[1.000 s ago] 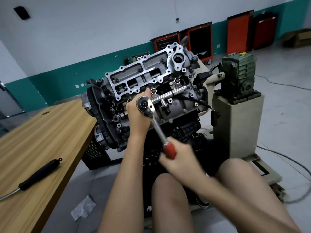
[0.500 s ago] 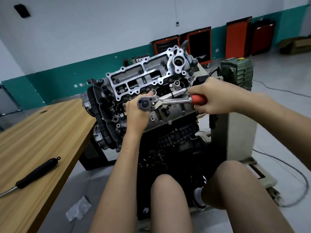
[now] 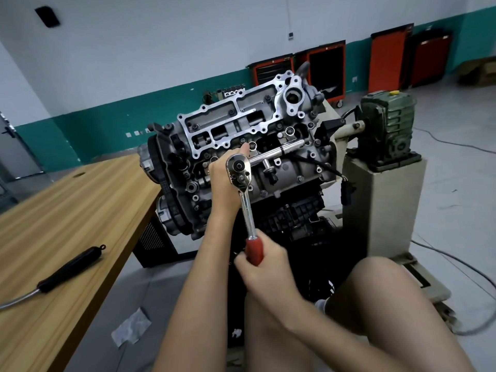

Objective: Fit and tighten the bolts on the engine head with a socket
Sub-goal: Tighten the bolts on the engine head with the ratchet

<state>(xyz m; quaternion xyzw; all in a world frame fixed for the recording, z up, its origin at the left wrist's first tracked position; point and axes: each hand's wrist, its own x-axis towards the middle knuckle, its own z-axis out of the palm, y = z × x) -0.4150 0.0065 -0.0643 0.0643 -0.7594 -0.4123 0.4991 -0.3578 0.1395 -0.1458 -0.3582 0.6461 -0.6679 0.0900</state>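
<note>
A: Table (image 3: 67, 210), engine head (image 3: 292, 173)?
B: Head sits just beside the table's right edge, with a strip of floor showing below.
A: Ratchet (image 3: 247, 210)?
B: Its head is on the engine face, handle pointing down. Left hand (image 3: 224, 183) curls behind the ratchet head; right hand (image 3: 264, 267) clenches the red grip.

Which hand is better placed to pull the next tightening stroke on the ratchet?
Right. The right hand grips the red handle at the lever's far end; the left hand holds the ratchet head at the engine head, only steadying it.
</note>
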